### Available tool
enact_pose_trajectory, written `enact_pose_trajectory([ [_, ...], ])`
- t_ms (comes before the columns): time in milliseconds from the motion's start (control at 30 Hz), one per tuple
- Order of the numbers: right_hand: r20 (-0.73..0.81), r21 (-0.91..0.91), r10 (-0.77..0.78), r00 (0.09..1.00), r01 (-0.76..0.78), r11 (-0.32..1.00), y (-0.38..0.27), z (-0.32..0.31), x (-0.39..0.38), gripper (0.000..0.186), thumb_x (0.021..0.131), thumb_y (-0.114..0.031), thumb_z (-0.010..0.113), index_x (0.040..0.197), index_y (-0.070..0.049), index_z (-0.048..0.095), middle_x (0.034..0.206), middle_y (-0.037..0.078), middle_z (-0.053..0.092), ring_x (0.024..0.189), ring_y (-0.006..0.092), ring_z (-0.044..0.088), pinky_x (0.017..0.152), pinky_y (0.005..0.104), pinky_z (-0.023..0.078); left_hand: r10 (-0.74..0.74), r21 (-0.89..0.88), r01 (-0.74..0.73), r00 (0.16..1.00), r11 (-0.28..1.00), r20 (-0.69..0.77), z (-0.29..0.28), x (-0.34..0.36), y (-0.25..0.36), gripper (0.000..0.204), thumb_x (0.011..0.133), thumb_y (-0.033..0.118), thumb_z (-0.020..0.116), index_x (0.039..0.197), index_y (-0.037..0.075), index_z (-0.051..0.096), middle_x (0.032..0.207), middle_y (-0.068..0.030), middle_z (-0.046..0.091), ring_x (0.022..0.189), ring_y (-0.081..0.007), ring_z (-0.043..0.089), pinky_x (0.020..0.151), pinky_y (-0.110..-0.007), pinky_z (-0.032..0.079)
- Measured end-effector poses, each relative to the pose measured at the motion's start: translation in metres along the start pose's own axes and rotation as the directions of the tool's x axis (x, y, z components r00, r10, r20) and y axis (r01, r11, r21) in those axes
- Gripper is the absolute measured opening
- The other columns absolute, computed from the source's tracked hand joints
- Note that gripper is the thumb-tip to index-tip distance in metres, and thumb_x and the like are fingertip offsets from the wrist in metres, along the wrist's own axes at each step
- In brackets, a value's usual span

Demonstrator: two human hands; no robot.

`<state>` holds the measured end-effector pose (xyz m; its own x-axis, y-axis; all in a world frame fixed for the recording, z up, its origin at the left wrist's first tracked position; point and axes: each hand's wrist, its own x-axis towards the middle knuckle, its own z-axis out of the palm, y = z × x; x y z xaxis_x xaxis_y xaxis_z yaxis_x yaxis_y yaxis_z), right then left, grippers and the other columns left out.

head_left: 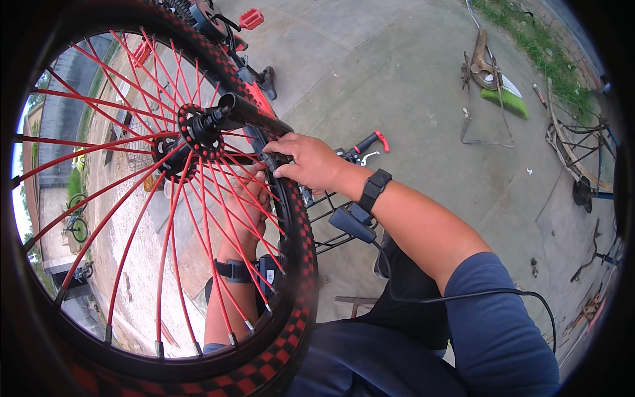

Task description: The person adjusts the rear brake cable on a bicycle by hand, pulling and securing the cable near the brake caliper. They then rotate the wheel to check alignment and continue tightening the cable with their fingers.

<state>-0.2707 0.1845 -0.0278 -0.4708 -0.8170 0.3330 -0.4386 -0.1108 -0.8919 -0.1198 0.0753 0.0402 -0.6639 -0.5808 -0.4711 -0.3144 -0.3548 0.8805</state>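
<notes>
A bicycle wheel (pixel 159 339) with red spokes and a red-and-black checkered tire fills the left side, its black hub (pixel 202 132) joined to a black fork leg (pixel 254 118). At the rim's right side, my right hand (pixel 309 161) pinches a small black part (pixel 274 161) by the fork, thumb below and fingers above. My left hand (pixel 246 202) shows through the spokes, on the wheel's other side. Its fingers are curled up toward the same part, and their tips are partly hidden by spokes and rim. Both wrists wear black straps.
Behind my right hand are a handlebar grip with red end (pixel 374 142) and a black wire basket (pixel 324 221). A red pedal (pixel 251 19) stands at the top. A green broom (pixel 506 99) and bicycle frame parts (pixel 575 149) lie to the right. A black cable (pixel 463 296) crosses my right sleeve.
</notes>
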Motion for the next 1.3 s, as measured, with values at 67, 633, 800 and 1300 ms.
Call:
enact_pose_trajectory([
  [67, 0.011, -0.033, 0.015, 1.0, -0.015, 0.999, -0.003, -0.001, 0.003, 0.046, 0.08, -0.021, 0.077, 0.124, -0.009, 0.067, 0.117, 0.018, 0.067, 0.11, 0.0378, 0.064, 0.095, 0.0438, 0.052, -0.008, 0.02, 0.008, 1.0, 1.0, 0.022, -0.001, 0.001, 0.002, 0.032, 0.106, 0.013, 0.053, 0.135, 0.002, 0.053, 0.066, 0.0087, 0.046, 0.052, -0.0006, 0.041, 0.045, -0.018, 0.031],
  [633, -0.004, -0.102, 0.073, 0.997, -0.073, 0.992, -0.015, -0.006, 0.014, 0.041, 0.073, -0.023, 0.076, 0.109, -0.006, 0.068, 0.101, 0.017, 0.071, 0.095, 0.0368, 0.069, 0.083, 0.0458, 0.055, 0.057, 0.349, -0.066, 0.998, 0.935, 0.036, -0.013, 0.015, 0.0, 0.039, 0.103, 0.017, 0.058, 0.138, -0.001, 0.06, 0.071, 0.0084, 0.048, 0.059, -0.0026, 0.042, 0.05, -0.021, 0.035],
  [800, 0.041, -0.158, 0.095, 0.995, -0.087, 0.984, -0.016, -0.006, 0.016, 0.042, 0.071, -0.02, 0.076, 0.11, -0.006, 0.067, 0.1, 0.017, 0.071, 0.095, 0.0367, 0.069, 0.083, 0.0455, 0.055, 0.066, 0.296, -0.076, 0.997, 0.952, 0.044, -0.014, 0.012, 0.007, 0.035, 0.104, 0.012, 0.057, 0.137, 0.0, 0.059, 0.073, 0.0097, 0.049, 0.059, -0.0006, 0.041, 0.051, -0.017, 0.032],
  [1300, 0.092, -0.232, 0.07, 0.993, -0.047, 0.972, -0.018, -0.008, 0.017, 0.041, 0.073, -0.018, 0.075, 0.111, -0.007, 0.066, 0.107, 0.015, 0.07, 0.1, 0.0363, 0.068, 0.086, 0.0461, 0.056, 0.076, 0.371, -0.073, 0.997, 0.926, 0.007, -0.003, 0.003, 0.022, 0.036, 0.104, 0.018, 0.061, 0.132, -0.005, 0.061, 0.065, 0.0088, 0.047, 0.053, -0.0004, 0.039, 0.048, -0.018, 0.027],
])
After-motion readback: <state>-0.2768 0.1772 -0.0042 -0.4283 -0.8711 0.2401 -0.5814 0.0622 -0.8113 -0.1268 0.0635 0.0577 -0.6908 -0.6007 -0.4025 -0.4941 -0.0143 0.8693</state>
